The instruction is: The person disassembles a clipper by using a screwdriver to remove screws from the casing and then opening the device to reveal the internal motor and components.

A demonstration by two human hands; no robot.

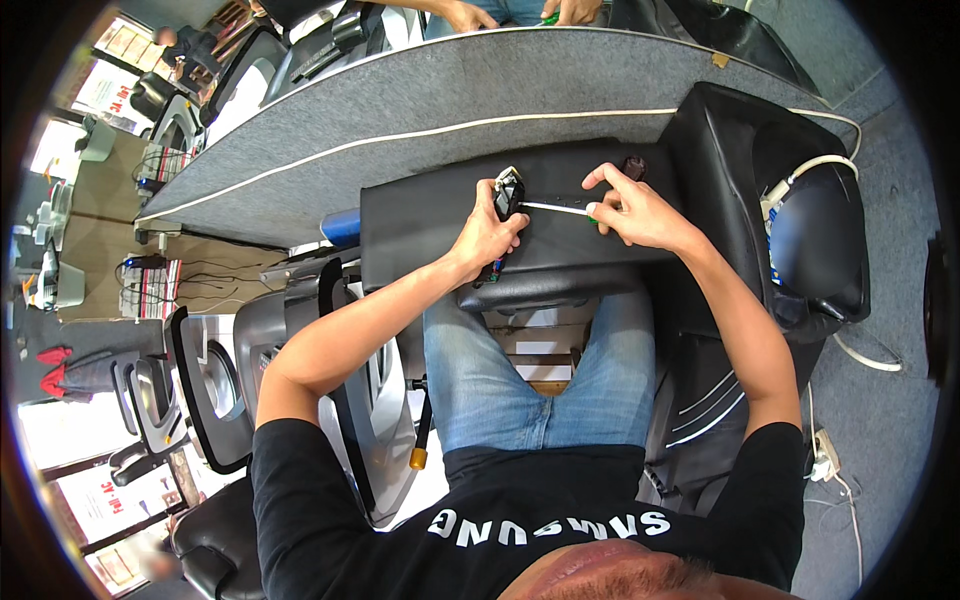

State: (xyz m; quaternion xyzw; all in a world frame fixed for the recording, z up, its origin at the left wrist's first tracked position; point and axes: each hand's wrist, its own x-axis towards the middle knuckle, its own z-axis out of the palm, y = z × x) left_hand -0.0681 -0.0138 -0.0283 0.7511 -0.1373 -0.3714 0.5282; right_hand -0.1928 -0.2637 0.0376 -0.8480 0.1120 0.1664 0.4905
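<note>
My left hand (487, 232) grips a small black device (509, 192) with a pale metal end, which looks like a hair clipper. Below the fingers, a few coloured bits (497, 268), perhaps wires, stick out. The fingers of my right hand (640, 208) close on a screwdriver (556, 208) with a long pale shaft and a green handle mostly hidden in the grip; the index finger is raised. Its shaft points left and its tip meets the device. Both hands are over a black padded surface (420, 215). A dark brown handle-like object (634, 168) lies just beyond my right hand.
A grey wall (420, 135) with a white cable (450, 127) runs behind the padded surface. Above its edge, hands (470, 16) with something green appear, possibly reflected. A black padded armrest (720, 190) with a power strip (775, 200) stands right; salon-style chairs (215, 390) stand left.
</note>
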